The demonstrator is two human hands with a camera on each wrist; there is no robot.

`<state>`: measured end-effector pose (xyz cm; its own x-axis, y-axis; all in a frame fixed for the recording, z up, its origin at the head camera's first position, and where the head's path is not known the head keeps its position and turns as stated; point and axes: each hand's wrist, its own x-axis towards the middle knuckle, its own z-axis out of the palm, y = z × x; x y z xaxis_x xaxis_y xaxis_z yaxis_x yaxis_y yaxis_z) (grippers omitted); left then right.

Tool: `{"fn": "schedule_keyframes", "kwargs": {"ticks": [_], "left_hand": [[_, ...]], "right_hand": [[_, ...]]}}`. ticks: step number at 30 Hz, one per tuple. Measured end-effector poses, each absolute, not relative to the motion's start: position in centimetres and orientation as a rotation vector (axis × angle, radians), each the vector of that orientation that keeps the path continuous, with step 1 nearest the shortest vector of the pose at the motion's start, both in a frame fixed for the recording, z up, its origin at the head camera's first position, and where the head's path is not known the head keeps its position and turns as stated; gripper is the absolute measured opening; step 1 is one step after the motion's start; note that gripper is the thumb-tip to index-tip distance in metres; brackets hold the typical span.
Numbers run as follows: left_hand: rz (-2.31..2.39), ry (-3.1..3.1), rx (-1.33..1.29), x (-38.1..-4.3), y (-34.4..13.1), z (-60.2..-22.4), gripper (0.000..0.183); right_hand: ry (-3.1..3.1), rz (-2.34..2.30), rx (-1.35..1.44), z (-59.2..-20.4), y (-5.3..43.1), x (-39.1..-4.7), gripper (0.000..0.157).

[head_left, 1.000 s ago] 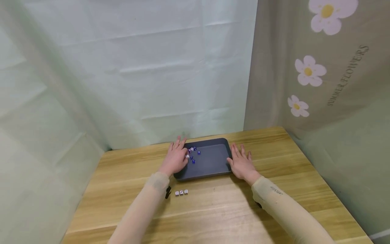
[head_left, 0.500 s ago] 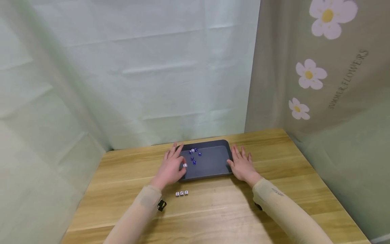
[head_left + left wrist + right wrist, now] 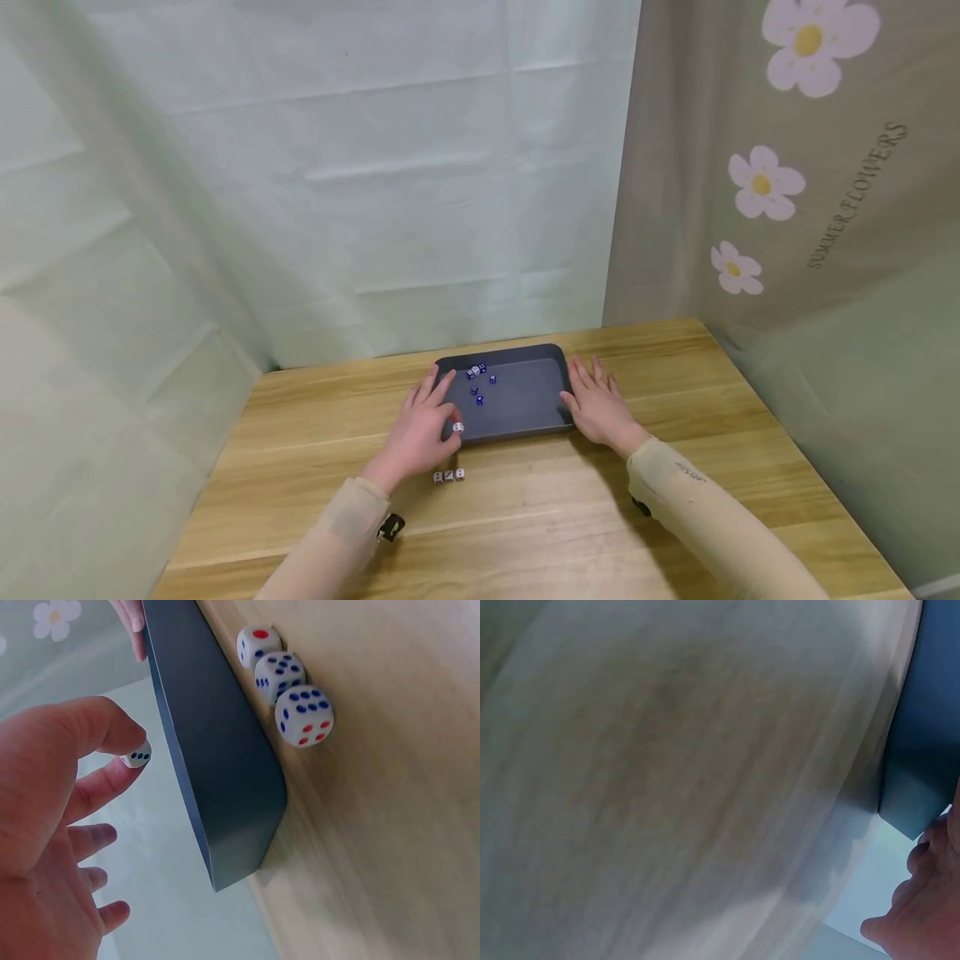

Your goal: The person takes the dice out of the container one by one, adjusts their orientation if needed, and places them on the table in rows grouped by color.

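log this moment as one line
left hand: pinches white die; right hand: at gray tray; blue dice: in tray; three white dice: row on wood-grain table

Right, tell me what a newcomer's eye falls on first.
Probably the dark tray at the far side of the table, with blue dice in its left half. The white die pinched in the left hand stands out too, as do three white dice lined up in front of the tray.

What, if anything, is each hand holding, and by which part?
The left hand pinches one white die by opposite sides, between thumb and index finger. The right hand holds nothing; it lies at the right end of the tray.
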<state>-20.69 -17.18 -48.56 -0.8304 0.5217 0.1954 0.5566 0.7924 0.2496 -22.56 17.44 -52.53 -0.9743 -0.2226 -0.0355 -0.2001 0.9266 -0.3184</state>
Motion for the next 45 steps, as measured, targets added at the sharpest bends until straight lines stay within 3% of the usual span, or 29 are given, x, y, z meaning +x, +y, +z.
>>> {"fn": "schedule_keyframes", "kwargs": {"ticks": [45], "left_hand": [[-0.392,-2.902,-1.023,-17.1,-15.5,-50.5,0.01]], "right_hand": [[2.984,-0.516,-0.287,-52.5,17.1,-22.2,0.067]]}}
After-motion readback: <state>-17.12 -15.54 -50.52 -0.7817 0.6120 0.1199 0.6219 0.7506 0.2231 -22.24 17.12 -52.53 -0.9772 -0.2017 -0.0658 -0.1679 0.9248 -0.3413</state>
